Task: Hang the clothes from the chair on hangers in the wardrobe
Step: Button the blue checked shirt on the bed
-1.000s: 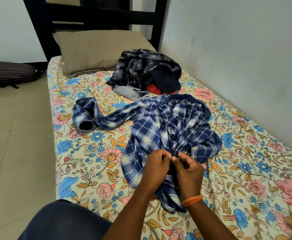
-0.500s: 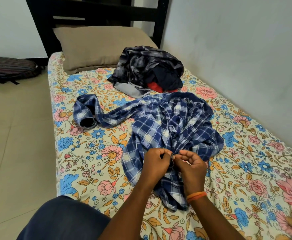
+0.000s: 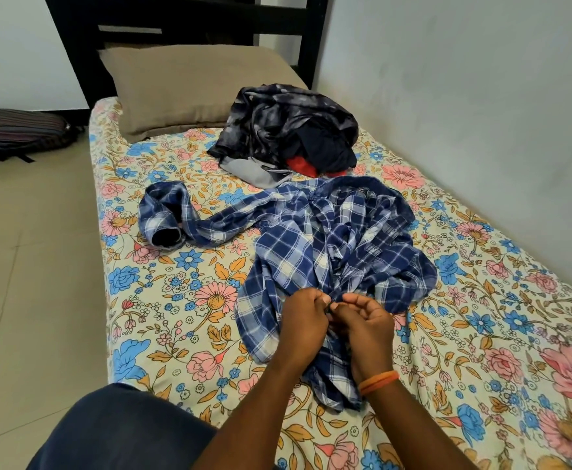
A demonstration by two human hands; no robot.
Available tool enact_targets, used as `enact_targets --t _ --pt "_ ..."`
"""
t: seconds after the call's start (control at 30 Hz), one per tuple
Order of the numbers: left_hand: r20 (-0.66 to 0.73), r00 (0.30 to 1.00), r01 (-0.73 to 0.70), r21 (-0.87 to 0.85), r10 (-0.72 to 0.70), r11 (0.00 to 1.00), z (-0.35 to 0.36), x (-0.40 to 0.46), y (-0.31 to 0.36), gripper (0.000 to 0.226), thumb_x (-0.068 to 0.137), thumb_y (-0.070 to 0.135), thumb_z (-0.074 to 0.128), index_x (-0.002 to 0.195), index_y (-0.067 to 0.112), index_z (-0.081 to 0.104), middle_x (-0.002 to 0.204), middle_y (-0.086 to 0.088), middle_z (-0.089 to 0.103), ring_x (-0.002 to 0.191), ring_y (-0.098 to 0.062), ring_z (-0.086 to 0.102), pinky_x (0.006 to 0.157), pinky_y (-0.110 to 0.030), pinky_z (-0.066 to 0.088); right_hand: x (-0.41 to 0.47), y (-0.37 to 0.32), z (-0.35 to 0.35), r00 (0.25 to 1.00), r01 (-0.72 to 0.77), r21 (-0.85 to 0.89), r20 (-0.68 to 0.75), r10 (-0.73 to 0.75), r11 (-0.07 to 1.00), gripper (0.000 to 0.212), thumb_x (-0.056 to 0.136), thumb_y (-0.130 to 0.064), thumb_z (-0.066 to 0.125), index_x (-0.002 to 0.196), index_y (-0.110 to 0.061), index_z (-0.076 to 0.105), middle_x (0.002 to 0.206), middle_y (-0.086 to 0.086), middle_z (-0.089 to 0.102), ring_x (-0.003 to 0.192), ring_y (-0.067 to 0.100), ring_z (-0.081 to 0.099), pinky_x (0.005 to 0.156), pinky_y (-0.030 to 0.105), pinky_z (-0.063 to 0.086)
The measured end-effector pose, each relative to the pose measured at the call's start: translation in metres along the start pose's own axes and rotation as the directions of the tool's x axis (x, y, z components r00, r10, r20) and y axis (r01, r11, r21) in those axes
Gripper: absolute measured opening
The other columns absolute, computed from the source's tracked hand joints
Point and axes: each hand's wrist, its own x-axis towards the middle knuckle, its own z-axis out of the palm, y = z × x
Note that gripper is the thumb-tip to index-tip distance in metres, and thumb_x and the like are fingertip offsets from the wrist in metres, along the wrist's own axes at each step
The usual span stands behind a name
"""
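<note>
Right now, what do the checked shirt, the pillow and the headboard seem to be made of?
Checked shirt, pinched by both hands: thin woven cloth, probably cotton; it crumples in soft folds, matte.
Pillow: plain brown-grey fabric cover, matte, slightly creased.
Headboard: rigid black slats, smooth; painted wood or metal, the view does not settle which.

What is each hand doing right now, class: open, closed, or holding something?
Left hand: closed, pinching the blue plaid shirt.
Right hand: closed, pinching the same shirt beside the left.
</note>
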Motion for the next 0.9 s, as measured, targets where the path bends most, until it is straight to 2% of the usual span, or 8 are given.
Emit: enact_targets --t 0.13,0.23,0.3,0.5,0.57,0.67,0.77,0.9 --pt "0.046 0.999 -0.023 0.038 0.021 0.999 -0.002 0.005 -0.004 0.030 0.102 0.016 0.050 0.076 0.007 0.063 0.071 -0.003 0.062 0.063 -0.014 0.057 0.061 -0.036 0.047 0.002 -0.004 -0.003 0.997 -0.049 0.021 0.060 0.048 0.999 0.018 0.086 0.007 0.066 0.102 -0.001 0.064 0.083 0.020 0.073 0.071 0.029 0.071 0.071 0.040 0.060" --pt "0.093 0.996 -0.011 -0.027 0.014 1.000 -0.009 0.005 -0.003 0.028 0.100 0.015 0.054 0.073 0.012 0.060 0.063 0.008 0.054 0.053 0.000 0.048 0.053 -0.015 0.035 0.005 -0.007 -0.009 0.988 -0.064 -0.008 0.138 0.065 0.998 0.019 0.088 0.006 0.064 0.105 -0.002 0.064 0.087 0.019 0.072 0.073 0.028 0.070 0.072 0.038 0.060" --pt "0.075 0.997 -0.009 -0.008 0.010 1.000 -0.009 0.005 -0.004 0.027 0.100 0.016 0.055 0.073 0.016 0.059 0.064 0.010 0.054 0.054 0.001 0.049 0.051 -0.013 0.034 0.006 -0.008 -0.010 0.985 -0.014 -0.126 0.171 0.036 0.992 0.018 0.089 0.005 0.064 0.105 -0.004 0.064 0.089 0.018 0.072 0.074 0.027 0.071 0.070 0.035 0.061" --pt "0.072 0.993 -0.107 0.170 0.096 0.980 0.003 -0.004 -0.001 0.023 0.101 0.023 0.052 0.084 0.012 0.064 0.080 0.000 0.062 0.073 -0.016 0.056 0.069 -0.039 0.049 0.025 -0.021 -0.005 0.997 -0.077 -0.096 -0.037 0.074 0.992 0.008 0.092 -0.009 0.066 0.093 -0.001 0.066 0.080 0.017 0.065 0.060 0.022 0.062 0.049 0.030 0.054" --pt "0.087 0.987 -0.152 0.217 0.136 0.964 0.003 -0.005 -0.001 0.021 0.100 0.026 0.053 0.087 0.014 0.064 0.085 0.000 0.061 0.078 -0.017 0.056 0.075 -0.042 0.050 0.034 -0.026 -0.003 0.994 -0.099 -0.106 -0.045 0.095 0.989 0.018 0.089 -0.016 0.072 0.091 0.002 0.067 0.076 0.016 0.064 0.059 0.025 0.059 0.048 0.029 0.053" --pt "0.092 0.977 -0.209 0.298 0.190 0.931 0.002 -0.003 -0.002 0.015 0.096 0.033 0.058 0.103 0.019 0.058 0.104 0.003 0.053 0.090 -0.014 0.055 0.084 -0.038 0.051 0.044 -0.031 0.003 0.989 -0.144 -0.082 -0.053 0.140 0.986 0.014 0.091 -0.013 0.070 0.084 -0.003 0.064 0.076 0.013 0.061 0.061 0.023 0.057 0.047 0.029 0.053" --pt "0.024 0.979 -0.204 0.190 0.203 0.960 0.000 0.009 0.004 0.036 0.091 0.039 0.065 0.120 0.022 0.053 0.117 0.006 0.045 0.102 -0.009 0.053 0.090 -0.026 0.047 0.051 -0.031 0.005 0.975 -0.188 -0.006 -0.118 0.186 0.982 0.013 0.095 -0.011 0.063 0.083 -0.007 0.062 0.079 0.011 0.062 0.066 0.025 0.060 0.049 0.030 0.050" --pt "-0.187 0.979 -0.088 -0.026 0.081 0.996 -0.004 0.045 0.010 0.021 0.100 0.023 0.056 0.116 0.016 0.067 0.114 -0.001 0.061 0.094 -0.009 0.058 0.086 -0.023 0.047 0.059 -0.027 0.003 0.966 -0.201 0.057 -0.154 0.207 0.978 0.013 0.094 -0.007 0.062 0.082 -0.012 0.059 0.078 0.007 0.063 0.069 0.024 0.061 0.051 0.030 0.048"
